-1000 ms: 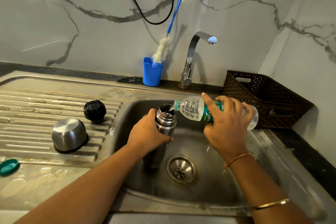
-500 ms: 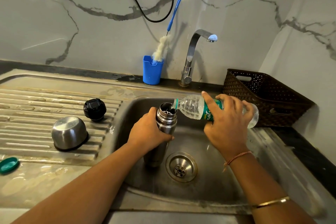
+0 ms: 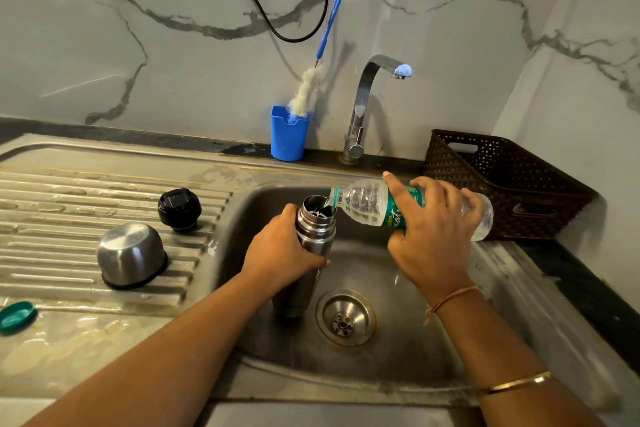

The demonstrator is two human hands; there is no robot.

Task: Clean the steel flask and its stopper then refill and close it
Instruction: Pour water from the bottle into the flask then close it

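Note:
The steel flask [image 3: 316,222] stands upright and uncapped in the sink basin [image 3: 398,350], left of the drain. My left hand [image 3: 280,253] grips its upper body. My right hand [image 3: 433,239] holds a clear plastic water bottle [image 3: 363,202] with a green label, tipped nearly flat, its mouth over the flask's opening with water running in. The black stopper [image 3: 179,209] sits on the draining board. The steel cup lid [image 3: 131,255] lies upside down in front of it.
A green bottle cap [image 3: 16,316] lies at the left edge of the counter. A blue holder [image 3: 289,133] with a bottle brush [image 3: 306,88] stands behind the sink beside the tap [image 3: 367,107]. A dark woven basket [image 3: 502,184] sits at the back right.
The bottle has stayed tipped over the flask's mouth and both hands keep their grips. Only the view has shifted slightly.

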